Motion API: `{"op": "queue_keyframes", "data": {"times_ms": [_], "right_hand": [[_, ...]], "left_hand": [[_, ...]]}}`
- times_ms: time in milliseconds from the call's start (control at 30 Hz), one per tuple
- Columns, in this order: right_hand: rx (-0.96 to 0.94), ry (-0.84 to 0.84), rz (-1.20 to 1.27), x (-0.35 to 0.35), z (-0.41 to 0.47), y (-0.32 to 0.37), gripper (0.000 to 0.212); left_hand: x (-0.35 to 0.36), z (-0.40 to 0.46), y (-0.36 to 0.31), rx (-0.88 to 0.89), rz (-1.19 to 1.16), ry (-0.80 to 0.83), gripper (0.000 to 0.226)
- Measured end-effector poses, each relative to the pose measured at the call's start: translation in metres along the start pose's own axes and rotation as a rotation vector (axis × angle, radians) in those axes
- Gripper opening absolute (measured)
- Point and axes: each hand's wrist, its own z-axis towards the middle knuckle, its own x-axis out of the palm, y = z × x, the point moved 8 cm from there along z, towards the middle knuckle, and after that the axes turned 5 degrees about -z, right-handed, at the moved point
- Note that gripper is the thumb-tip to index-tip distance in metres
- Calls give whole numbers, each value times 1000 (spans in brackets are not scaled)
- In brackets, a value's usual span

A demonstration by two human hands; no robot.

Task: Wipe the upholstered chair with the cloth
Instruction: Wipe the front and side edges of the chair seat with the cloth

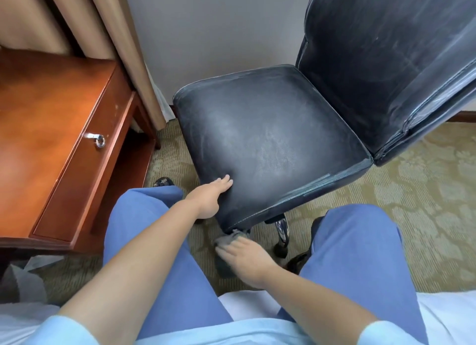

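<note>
The dark upholstered chair (278, 138) stands in front of me, its seat dusty and pale-streaked, its backrest rising to the upper right. My left hand (211, 196) rests on the near left corner of the seat, fingers straight on top and the palm against the side. Below that corner, my right hand (244, 257) presses a grey cloth (229, 239) up toward the seat's lower edge. The hand is blurred and covers most of the cloth, whose far tip touches the underside of the corner.
A wooden desk (51, 128) with a drawer and a metal pull (99, 140) stands at the left. Beige curtains (108, 35) hang behind it. The chair's chrome leg and castor (282, 239) stand between my knees on the patterned carpet (425, 195).
</note>
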Motion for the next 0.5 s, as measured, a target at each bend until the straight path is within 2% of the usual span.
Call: {"op": "queue_keyframes", "data": {"times_ms": [67,100,167,200,333,400,500], "right_hand": [[-56,96,-204,17,-6,-14,53],[-107,119,-306,24,-7,-20,51],[-213,267,-487,43,-10,-34,49],[-270,268,-592,49,-12,-40,51],[-404,109,-841,35,-20,-60,58],[-358,15,-790,17,-25,-63,59],[-290,-153,-578,-8,-21,-61,58]], "left_hand": [[-2,-1,-4,7,30,-5,87],[-1,-2,-5,14,41,0,87],[2,-3,-5,16,47,12,87],[2,-2,-3,16,48,10,87],[0,1,5,30,29,28,80],[-2,3,7,18,10,6,74],[-8,3,7,3,-23,-17,71]]}}
